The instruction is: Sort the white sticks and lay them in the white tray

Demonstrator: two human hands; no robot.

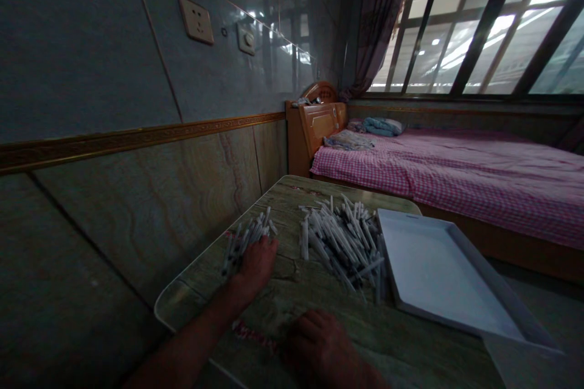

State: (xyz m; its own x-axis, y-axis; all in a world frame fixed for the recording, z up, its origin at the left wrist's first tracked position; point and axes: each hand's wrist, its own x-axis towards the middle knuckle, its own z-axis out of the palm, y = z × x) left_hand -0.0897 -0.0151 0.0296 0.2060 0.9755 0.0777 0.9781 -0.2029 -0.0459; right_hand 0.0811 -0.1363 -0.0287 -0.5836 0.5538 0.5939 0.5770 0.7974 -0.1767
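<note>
My left hand (259, 262) rests at the right edge of a small bunch of slim, pale pen-like tubes (237, 246). Its fingers are curled down against them, and whatever lies inside the grip is hidden. Nearer to me, my right hand (319, 340) is low over the table with its fingers bent and closed; its underside cannot be seen. Beyond the hands, a larger loose heap of pen-like tubes (340, 234) lies in the middle of the table, pointing various ways. Some tubes have dark ends.
A shallow white tray (438, 273) with raised sides stands right of the heap, overhanging the table (283, 292). The tiled wall (191, 194) runs close along the left. Behind the table is a bed (447, 176) with a pink checked cover, below a window.
</note>
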